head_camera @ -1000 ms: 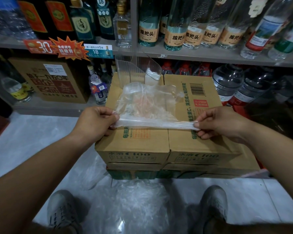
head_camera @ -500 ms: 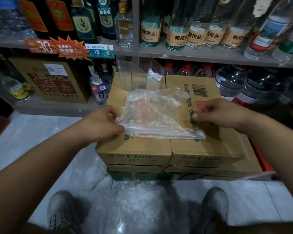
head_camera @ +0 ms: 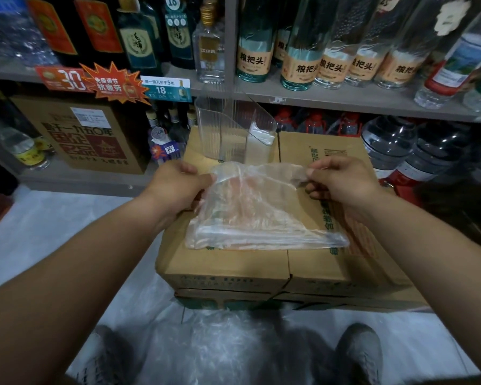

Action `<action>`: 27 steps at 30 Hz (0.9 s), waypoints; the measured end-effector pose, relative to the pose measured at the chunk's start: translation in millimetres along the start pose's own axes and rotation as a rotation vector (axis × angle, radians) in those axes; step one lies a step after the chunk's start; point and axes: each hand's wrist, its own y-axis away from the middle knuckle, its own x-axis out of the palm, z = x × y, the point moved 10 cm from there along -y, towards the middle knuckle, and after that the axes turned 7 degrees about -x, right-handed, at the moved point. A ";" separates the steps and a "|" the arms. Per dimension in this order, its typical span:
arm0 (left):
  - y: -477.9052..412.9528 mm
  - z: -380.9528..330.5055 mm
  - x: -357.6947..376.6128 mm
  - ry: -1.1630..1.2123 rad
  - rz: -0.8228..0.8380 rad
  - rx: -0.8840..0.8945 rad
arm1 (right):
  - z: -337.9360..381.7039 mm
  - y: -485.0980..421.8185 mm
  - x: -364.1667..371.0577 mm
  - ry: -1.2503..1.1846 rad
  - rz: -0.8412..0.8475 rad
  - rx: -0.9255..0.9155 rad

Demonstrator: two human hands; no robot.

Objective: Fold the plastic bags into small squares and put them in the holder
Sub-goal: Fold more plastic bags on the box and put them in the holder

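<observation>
A clear plastic bag (head_camera: 256,215) lies partly folded on top of a cardboard box (head_camera: 228,262). My left hand (head_camera: 175,187) pinches the bag's far left corner and my right hand (head_camera: 342,182) pinches its far right corner, both lifting that far edge off the box. The near folded edge rests flat on the cardboard. Behind the bag stands a clear plastic holder (head_camera: 231,129) at the box's far edge, with a small white folded bag (head_camera: 260,140) in its right part.
More clear plastic bags (head_camera: 214,343) lie heaped on the floor between my shoes (head_camera: 358,354). Shelves of glass bottles (head_camera: 300,45) rise just behind the box. A brown carton (head_camera: 86,134) and large water jugs (head_camera: 386,143) sit on the lower shelf.
Both hands let go of the near folded edge, moved to the bag's far corners and raised them. The near edge now lies flat on the box.
</observation>
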 end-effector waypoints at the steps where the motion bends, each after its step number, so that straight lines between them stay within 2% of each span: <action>1: -3.6 1.6 1.5 0.019 0.015 -0.003 | -2.0 -0.6 0.1 -0.026 -0.003 0.010; 6: -7.7 4.6 10.5 0.150 0.148 -0.045 | -11.5 -3.5 -7.6 -0.179 -0.016 0.077; 13: -7.4 5.7 7.3 0.322 0.313 -0.107 | -33.8 3.4 -26.3 -0.236 0.055 0.264; 17: -3.8 10.1 13.0 0.351 0.351 -0.172 | -35.5 6.5 -26.7 -0.209 0.101 0.284; 20: -3.8 9.7 11.7 0.348 0.307 -0.169 | -31.4 7.4 -25.3 -0.163 0.110 0.252; 27: -5.7 4.1 -13.2 0.110 0.031 0.014 | -31.7 6.7 -32.3 -0.095 0.078 0.225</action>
